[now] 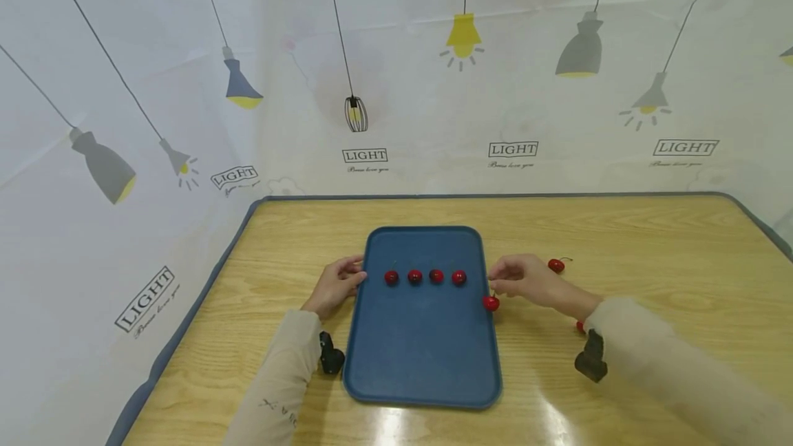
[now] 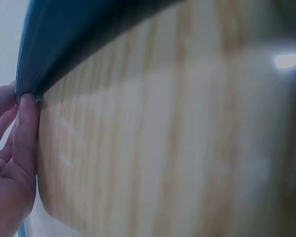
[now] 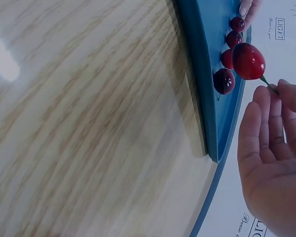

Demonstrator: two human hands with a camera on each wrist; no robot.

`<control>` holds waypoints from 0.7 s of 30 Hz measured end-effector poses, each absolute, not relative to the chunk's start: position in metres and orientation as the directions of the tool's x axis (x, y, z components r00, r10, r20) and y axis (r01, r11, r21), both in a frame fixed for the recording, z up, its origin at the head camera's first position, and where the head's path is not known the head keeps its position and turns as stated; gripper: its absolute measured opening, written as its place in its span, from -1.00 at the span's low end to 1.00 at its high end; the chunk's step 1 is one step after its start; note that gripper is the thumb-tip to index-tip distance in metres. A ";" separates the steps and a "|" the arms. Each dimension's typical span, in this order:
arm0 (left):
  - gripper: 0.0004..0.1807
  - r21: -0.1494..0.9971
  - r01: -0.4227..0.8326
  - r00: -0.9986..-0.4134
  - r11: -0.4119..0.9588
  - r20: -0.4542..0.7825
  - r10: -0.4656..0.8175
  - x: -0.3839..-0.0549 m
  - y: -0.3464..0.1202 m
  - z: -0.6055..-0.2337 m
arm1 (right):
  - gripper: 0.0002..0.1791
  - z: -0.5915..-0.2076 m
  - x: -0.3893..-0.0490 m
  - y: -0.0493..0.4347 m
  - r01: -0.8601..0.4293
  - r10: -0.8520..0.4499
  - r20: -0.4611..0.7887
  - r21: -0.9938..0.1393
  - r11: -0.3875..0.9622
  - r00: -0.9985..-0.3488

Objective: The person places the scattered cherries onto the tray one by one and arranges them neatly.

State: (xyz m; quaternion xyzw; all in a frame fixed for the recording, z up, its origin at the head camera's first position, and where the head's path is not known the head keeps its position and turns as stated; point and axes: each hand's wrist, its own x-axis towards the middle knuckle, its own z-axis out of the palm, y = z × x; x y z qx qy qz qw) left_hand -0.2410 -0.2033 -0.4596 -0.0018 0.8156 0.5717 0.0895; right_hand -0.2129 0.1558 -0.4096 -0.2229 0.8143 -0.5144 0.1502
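Note:
A blue tray (image 1: 424,349) lies on the wooden table, with a row of several dark red cherries (image 1: 414,277) across its upper half. At the tray's left rim, my left hand (image 1: 336,285) holds the edge, its thumb (image 2: 25,128) against the rim. Beside the right rim, my right hand (image 1: 526,279) pinches a red cherry (image 3: 248,61) by its green stem (image 3: 269,84) between thumb and fingers. That cherry hangs over the tray's right edge in the head view.
On the table (image 1: 533,377) to the right lies a loose cherry (image 1: 556,265) with its stem. Another cherry (image 1: 579,326) is partly hidden by my right wrist. A white sheet printed with lamps (image 1: 427,109) stands behind the table and to its left.

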 end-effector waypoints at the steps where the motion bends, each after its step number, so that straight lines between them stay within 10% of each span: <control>1: -0.55 0.931 -0.111 -0.984 0.347 -0.153 0.095 -0.241 -0.203 -0.459 | -0.78 -0.411 -0.214 0.154 -0.205 -0.518 -0.014 -0.909 0.362 -0.855; 21: -0.55 0.933 -0.105 -0.984 0.345 -0.148 0.102 -0.240 -0.204 -0.459 | -0.82 -0.432 -0.223 0.121 -0.224 -0.543 -0.020 -0.898 0.379 -0.839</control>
